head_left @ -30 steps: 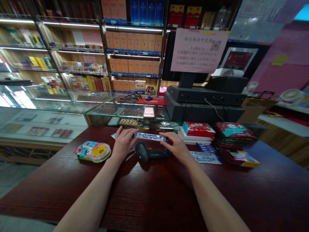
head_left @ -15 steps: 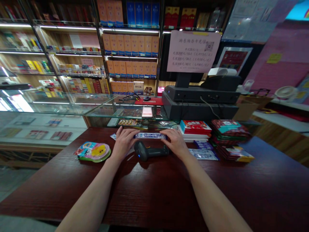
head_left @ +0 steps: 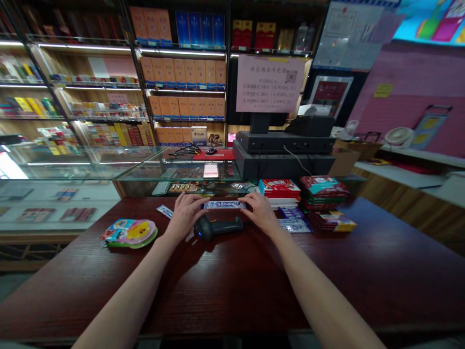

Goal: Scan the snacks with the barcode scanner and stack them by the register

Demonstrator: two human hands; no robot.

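A slim blue-and-white wrapped candy stick (head_left: 224, 205) is stretched level between my two hands. My left hand (head_left: 188, 213) pinches its left end and my right hand (head_left: 260, 212) pinches its right end. Just below it, a black handheld barcode scanner (head_left: 218, 228) lies on the dark wooden counter (head_left: 225, 286), a blue light showing at its left end. Another slim blue-and-white packet (head_left: 165, 211) rests beyond my left hand, partly hidden by it. Several similar packets (head_left: 294, 224) lie to the right of my right hand.
A packaged toy with a yellow figure (head_left: 134, 232) lies at left. Red-and-white boxes (head_left: 279, 188) and stacked dark red packets (head_left: 323, 191) stand at right. Behind are a glass display case (head_left: 174, 167), a cash register with monitor (head_left: 285, 143) and stocked shelves (head_left: 185, 92).
The camera view has turned to the right, so the surroundings sit further left. Both hands keep holding the candy stick over the scanner, with little other change.
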